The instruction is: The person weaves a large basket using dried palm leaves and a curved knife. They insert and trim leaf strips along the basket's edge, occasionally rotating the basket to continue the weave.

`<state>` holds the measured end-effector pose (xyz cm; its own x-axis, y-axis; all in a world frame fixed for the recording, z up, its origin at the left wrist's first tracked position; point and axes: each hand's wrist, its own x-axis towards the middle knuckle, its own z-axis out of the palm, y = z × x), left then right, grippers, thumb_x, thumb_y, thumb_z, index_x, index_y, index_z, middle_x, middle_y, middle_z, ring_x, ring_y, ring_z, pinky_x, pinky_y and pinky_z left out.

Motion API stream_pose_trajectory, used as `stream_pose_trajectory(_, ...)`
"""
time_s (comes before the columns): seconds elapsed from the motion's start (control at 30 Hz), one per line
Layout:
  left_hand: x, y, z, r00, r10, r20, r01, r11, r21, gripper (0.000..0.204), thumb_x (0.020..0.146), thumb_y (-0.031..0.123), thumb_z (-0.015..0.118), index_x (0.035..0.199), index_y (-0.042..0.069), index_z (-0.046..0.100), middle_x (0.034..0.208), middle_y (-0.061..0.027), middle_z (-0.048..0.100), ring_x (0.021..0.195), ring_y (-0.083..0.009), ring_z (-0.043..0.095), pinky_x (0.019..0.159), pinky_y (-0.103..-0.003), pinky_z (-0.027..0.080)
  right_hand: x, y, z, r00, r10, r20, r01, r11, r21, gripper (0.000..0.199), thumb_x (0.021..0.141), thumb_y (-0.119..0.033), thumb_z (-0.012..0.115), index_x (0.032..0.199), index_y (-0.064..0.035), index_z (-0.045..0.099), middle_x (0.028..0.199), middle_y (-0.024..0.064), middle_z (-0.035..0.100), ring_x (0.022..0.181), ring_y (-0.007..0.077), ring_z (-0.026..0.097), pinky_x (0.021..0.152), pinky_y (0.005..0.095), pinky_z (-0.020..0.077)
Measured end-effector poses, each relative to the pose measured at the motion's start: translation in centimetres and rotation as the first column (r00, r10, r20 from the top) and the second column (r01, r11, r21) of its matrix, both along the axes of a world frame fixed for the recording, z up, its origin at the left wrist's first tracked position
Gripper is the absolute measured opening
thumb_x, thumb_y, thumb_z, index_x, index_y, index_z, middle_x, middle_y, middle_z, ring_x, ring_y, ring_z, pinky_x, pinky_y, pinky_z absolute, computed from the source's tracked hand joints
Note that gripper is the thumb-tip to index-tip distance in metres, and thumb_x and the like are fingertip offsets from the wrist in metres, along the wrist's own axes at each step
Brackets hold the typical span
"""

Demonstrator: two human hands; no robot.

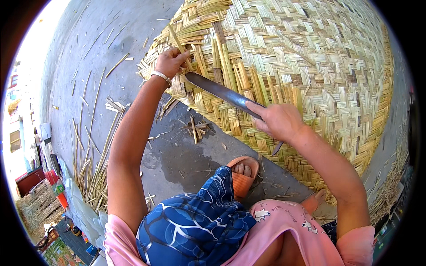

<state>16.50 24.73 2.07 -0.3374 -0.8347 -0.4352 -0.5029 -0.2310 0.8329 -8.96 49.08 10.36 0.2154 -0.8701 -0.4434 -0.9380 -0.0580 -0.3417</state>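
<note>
A large woven mat (284, 40) of pale green and yellow split reeds lies on the ground, with loose strip ends standing along its near edge. My left hand (172, 62), with a white bangle on the wrist, is closed in a pinch on a reed strip (176, 39) at the mat's left corner. Wrapped in my right hand (280, 122) is a long, flat, dark metal blade (217, 91) with a rounded tip. It slants over the strip ends, its tip close to my left fingers. A thin dark end of it pokes out below my right hand.
Long loose reeds (95, 177) are strewn on the grey ground at left. Short offcuts (195, 129) lie by the mat's near edge and a damp patch. My orange sandal (243, 184) is beside that edge. Dry straw (392, 186) is heaped at right.
</note>
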Motion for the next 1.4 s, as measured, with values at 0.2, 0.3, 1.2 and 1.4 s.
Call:
stream_pose_trajectory(0.2, 0.6, 1.2, -1.1, 0.997, -0.056, 0.060, 0.067, 0.980, -0.186, 0.026, 0.089, 0.026, 0.067, 0.102, 0.003, 0.068, 0.080, 0.0014, 0.067, 0.066, -0.0068, 0.059, 0.061, -0.022, 0.047, 0.0, -2.5, 1.3, 0.999, 0.041, -0.003, -0.039, 0.985, 0.167, 0.042, 0.088, -0.036, 0.054, 0.130, -0.0261, 0.054, 0.079, 0.0139, 0.067, 0.075, 0.0322, 0.066, 0.065, 0.0468, 0.0515)
stream_pose_trajectory(0.3, -1.0, 4.6, -0.1, 0.968, -0.071, 0.241, 0.182, 0.857, -0.482, 0.020, 0.087, 0.021, 0.067, 0.089, 0.002, 0.069, 0.072, -0.0060, 0.068, 0.061, -0.0158, 0.062, 0.059, -0.029, 0.050, -0.2, -2.8, 1.0, 0.999, 0.038, -0.038, -0.028, 0.968, 0.248, 0.042, 0.090, -0.037, 0.051, 0.131, -0.0272, 0.053, 0.085, 0.0136, 0.067, 0.081, 0.0311, 0.066, 0.068, 0.0464, 0.0516)
stream_pose_trajectory(1.2, -4.0, 19.2, 5.6, 0.935, -0.153, -0.319, 0.239, 0.939, 0.249, 0.026, 0.094, 0.026, 0.063, 0.093, 0.001, 0.064, 0.076, -0.0007, 0.064, 0.066, -0.0068, 0.058, 0.060, -0.021, 0.048, 1.9, 2.0, 1.0, 0.852, -0.229, 0.470, 0.354, 0.914, -0.198, 0.033, 0.086, -0.026, 0.065, 0.110, -0.0025, 0.062, 0.082, 0.0120, 0.064, 0.078, 0.0242, 0.064, 0.067, 0.0350, 0.0495)
stream_pose_trajectory(1.4, -4.2, 19.7, 5.8, 0.891, -0.239, -0.385, 0.348, 0.905, 0.244, 0.024, 0.095, 0.024, 0.061, 0.092, 0.001, 0.064, 0.079, -0.0011, 0.064, 0.068, -0.0068, 0.057, 0.063, -0.023, 0.049, 3.0, -1.9, -1.7, 0.324, -0.564, 0.760, 0.481, 0.790, 0.380, 0.026, 0.090, -0.023, 0.065, 0.097, 0.0018, 0.063, 0.071, 0.0063, 0.062, 0.065, 0.0105, 0.060, 0.058, 0.0275, 0.0473)
